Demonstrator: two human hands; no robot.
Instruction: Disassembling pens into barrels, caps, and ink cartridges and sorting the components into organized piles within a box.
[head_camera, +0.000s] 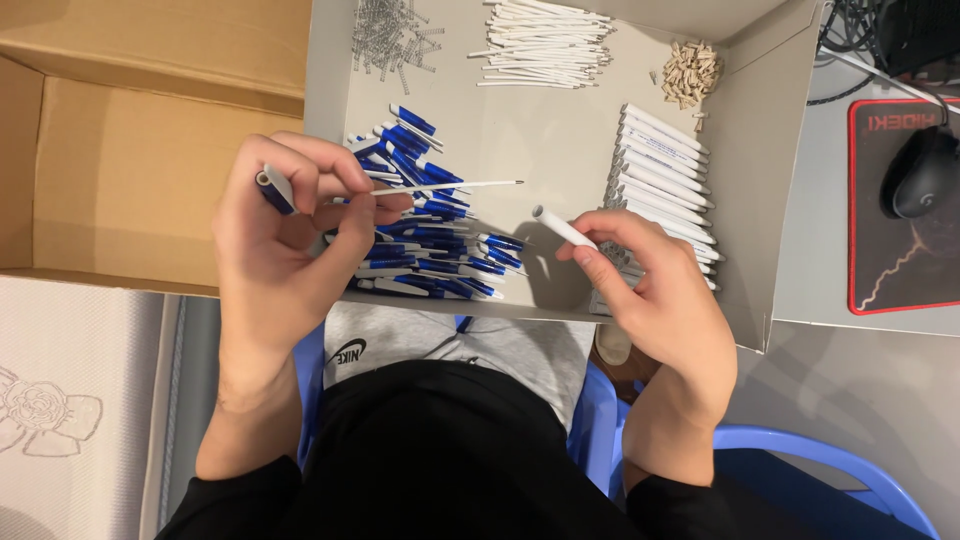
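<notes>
My left hand (290, 235) grips a blue-and-white pen half (275, 188), with a thin white refill (470, 185) sticking out to the right between thumb and fingers. My right hand (650, 290) pinches a white pen barrel (563, 227), its open end pointing up-left toward the refill tip. The two parts are apart. Both hands hover over a shallow grey cardboard tray (540, 130). Under my left hand lies a heap of blue-and-white pen halves (435, 235).
In the tray: a row of white barrels (662, 165) at right, white refills (540, 45) at top, metal springs (392, 38) top left, small tan parts (690, 72) top right. An open brown box (130, 170) stands left. A mouse (922, 175) on a pad lies right.
</notes>
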